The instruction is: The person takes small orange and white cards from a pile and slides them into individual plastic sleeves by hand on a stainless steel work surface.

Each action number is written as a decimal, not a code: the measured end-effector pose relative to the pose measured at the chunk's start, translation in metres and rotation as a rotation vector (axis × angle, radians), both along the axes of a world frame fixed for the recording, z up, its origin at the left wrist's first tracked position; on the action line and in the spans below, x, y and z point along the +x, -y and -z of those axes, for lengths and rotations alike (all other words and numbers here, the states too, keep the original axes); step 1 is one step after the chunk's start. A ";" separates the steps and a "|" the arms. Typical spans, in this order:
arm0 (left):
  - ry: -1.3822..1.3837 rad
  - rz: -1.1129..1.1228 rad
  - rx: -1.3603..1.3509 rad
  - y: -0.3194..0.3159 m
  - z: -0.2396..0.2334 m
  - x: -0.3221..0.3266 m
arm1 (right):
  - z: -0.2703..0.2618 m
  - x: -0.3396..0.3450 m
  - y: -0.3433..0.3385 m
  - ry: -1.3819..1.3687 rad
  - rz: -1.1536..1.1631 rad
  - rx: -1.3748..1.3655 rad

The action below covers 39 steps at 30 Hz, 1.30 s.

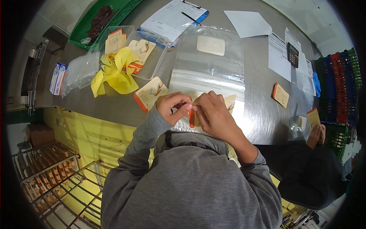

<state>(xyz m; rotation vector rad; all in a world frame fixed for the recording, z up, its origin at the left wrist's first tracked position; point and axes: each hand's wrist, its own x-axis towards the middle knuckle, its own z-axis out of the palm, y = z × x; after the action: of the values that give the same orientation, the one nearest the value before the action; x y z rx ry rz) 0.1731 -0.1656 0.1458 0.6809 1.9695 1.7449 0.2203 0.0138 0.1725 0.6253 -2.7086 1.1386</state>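
Note:
My left hand point(175, 108) and my right hand point(213, 113) meet at their fingertips, low over the table's near edge. Both pinch something too small to make out. An orange-edged card point(192, 118) shows just below the fingertips; part of it is behind my right hand. Beneath and beyond the hands lies a large clear plastic bag point(211, 64) with a pale rectangular block point(210, 45) at its far part. Another printed card point(230, 103) pokes out beside my right hand. To the left of my left hand lies a printed cardboard label point(151, 94) with an orange edge.
Yellow sheets point(117, 77) lie by clear tubs point(155, 61) of labels at left. A green crate point(77, 28), a clipboard point(171, 21), papers point(248, 24) and a calculator point(293, 55) are farther back. At right, a co-worker's hands point(317, 134) hold a card. A metal rack point(71, 183) stands lower left.

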 end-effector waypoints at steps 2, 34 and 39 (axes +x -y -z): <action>-0.187 0.005 -0.122 -0.001 -0.007 -0.002 | -0.001 0.000 0.000 -0.014 0.008 0.021; 0.666 0.220 0.105 0.024 0.001 -0.015 | -0.010 -0.016 -0.006 -0.040 -0.295 -0.167; 0.692 -0.326 0.356 0.092 0.058 -0.067 | -0.019 -0.034 -0.048 -0.450 0.031 -0.863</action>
<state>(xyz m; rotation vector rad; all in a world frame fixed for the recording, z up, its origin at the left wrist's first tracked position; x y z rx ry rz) 0.1058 -0.2580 0.0876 -0.1678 1.3514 2.1645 0.1865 0.0617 0.1919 0.5790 -1.6252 1.7156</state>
